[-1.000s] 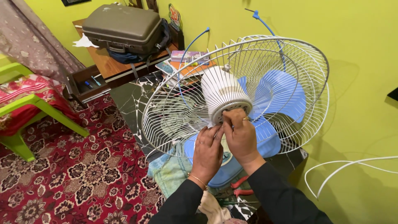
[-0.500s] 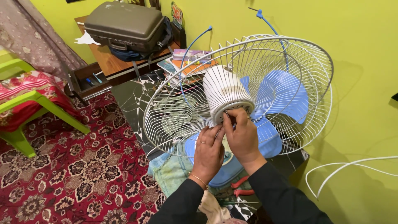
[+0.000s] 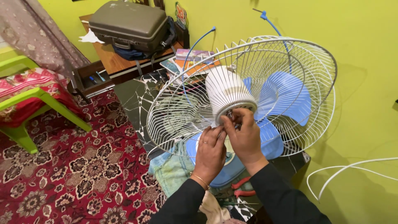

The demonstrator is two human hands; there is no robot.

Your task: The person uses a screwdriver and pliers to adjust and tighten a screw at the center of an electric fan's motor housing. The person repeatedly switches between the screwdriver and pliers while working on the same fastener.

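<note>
A white fan motor housing [image 3: 227,92] sits inside a white wire fan guard [image 3: 286,58] with light blue blades [image 3: 286,97] behind it. My left hand [image 3: 210,151] pinches at the lower rim of the motor housing, fingers closed on a small part I cannot make out. My right hand [image 3: 245,135] is closed around the dark metal shaft end [image 3: 230,113] at the housing's base. Both hands touch each other under the motor. A blue fan base [image 3: 226,174] lies beneath my wrists.
Red-handled pliers [image 3: 242,187] lie on the floor by my right sleeve. A grey suitcase [image 3: 128,25] rests on a low wooden table [image 3: 112,64]. A green plastic chair [image 3: 25,103] stands left on a red patterned carpet [image 3: 83,174]. White cable [image 3: 352,168] runs along the green wall.
Both hands stay at the motor's base with small finger shifts; the view has drifted slightly.
</note>
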